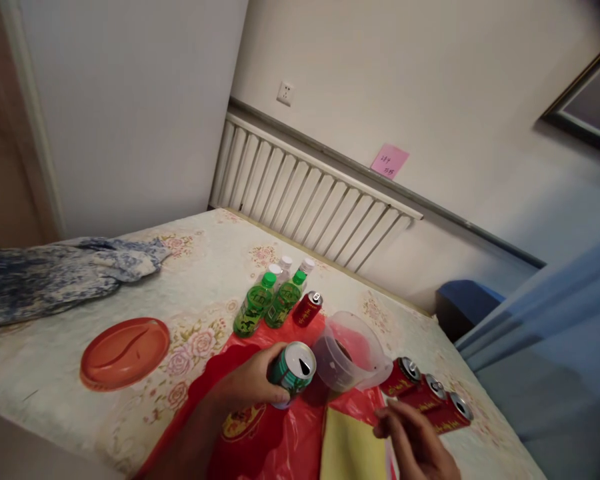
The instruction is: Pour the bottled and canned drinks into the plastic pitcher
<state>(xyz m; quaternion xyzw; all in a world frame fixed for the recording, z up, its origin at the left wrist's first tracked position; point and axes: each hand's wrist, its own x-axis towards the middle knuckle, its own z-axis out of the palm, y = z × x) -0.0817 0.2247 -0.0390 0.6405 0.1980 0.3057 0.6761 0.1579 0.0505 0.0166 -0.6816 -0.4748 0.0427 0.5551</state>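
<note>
My left hand (253, 383) is wrapped round a green drink can (293, 370), tilted over the red plastic sheet (303, 440); the dark opening in its top shows. Just right of it stands a translucent plastic measuring jug (343, 367) with a little brown liquid inside. My right hand (415, 440) is closed, its fingertips drawn together beside the yellow cloth or paper (353, 447); what they hold, if anything, is too small to make out. Several red cans stand about: one red can (307, 310) behind the jug, and three in a row with a front red can (447, 413).
Two green bottles (253, 310) stand with clear white-capped bottles (306, 267) behind. An orange oval lid or plate (125, 353) lies left on the flowered tablecloth (205, 293), below a blue-white garment (70, 273). A radiator (305, 193) lines the wall; a blue curtain (555, 347) hangs right.
</note>
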